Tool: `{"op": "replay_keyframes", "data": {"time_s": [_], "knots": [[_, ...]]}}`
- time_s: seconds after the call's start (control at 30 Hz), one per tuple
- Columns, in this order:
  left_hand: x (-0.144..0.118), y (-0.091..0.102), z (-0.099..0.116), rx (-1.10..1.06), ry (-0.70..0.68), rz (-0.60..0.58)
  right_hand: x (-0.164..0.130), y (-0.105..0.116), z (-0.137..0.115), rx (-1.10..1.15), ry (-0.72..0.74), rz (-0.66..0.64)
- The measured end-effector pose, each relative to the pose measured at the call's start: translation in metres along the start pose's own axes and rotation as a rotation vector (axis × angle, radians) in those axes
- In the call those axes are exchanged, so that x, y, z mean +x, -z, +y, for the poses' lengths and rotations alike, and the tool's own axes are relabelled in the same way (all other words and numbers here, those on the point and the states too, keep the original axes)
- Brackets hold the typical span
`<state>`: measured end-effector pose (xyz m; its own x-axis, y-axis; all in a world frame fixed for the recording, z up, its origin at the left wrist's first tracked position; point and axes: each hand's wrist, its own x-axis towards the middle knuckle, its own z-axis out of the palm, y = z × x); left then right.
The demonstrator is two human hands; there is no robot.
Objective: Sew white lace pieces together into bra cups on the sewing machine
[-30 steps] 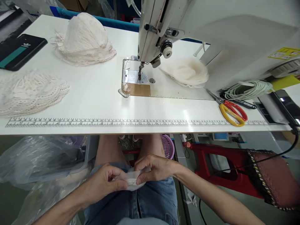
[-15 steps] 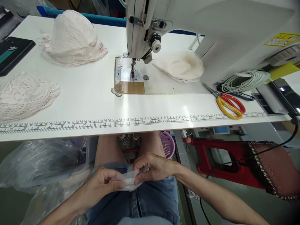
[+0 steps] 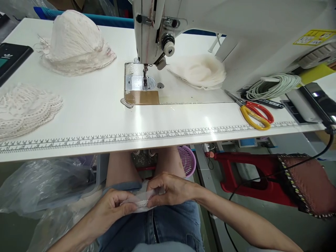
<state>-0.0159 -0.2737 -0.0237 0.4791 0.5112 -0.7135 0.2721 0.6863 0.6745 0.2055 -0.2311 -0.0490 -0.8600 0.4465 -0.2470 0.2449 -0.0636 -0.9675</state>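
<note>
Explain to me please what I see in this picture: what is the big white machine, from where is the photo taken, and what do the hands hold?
The camera sits on the person's head, looking down. The big white machine is a sewing machine on a white table with a printed ruler along its edge. On the table lie piles of lace pieces, a taller lace stack, yellow-red scissors and coiled cord. Below the table, over the lap, the left hand and right hand pinch one small white fabric piece.
</note>
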Motion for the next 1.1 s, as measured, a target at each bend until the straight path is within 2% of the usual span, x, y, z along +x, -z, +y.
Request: {"op": "replay_keyframes", "data": {"time_s": [0.27,0.4,0.63,0.73,0.87,0.97,1.1], "knots": [[0.0,0.002,0.009,0.195,0.007,-0.034,0.004,-0.001,-0.01,-0.088,-0.006,-0.017],[0.004,-0.001,0.012,0.249,0.029,0.019,0.005,-0.001,-0.011,-0.104,-0.023,-0.019],[0.007,-0.002,0.004,0.133,0.057,0.009,0.005,0.002,0.004,0.114,0.035,-0.053],[0.008,-0.003,0.001,0.119,0.037,0.014,0.009,0.0,0.001,-0.022,0.042,-0.018],[0.009,-0.003,0.001,0.156,0.018,0.053,0.014,-0.001,-0.006,-0.173,0.119,-0.011],[0.006,-0.001,0.003,0.092,0.061,0.05,0.012,0.004,-0.004,-0.089,0.121,-0.053],[0.002,0.004,0.004,0.04,0.105,0.038,0.004,0.01,0.003,0.079,0.052,-0.124]]}}
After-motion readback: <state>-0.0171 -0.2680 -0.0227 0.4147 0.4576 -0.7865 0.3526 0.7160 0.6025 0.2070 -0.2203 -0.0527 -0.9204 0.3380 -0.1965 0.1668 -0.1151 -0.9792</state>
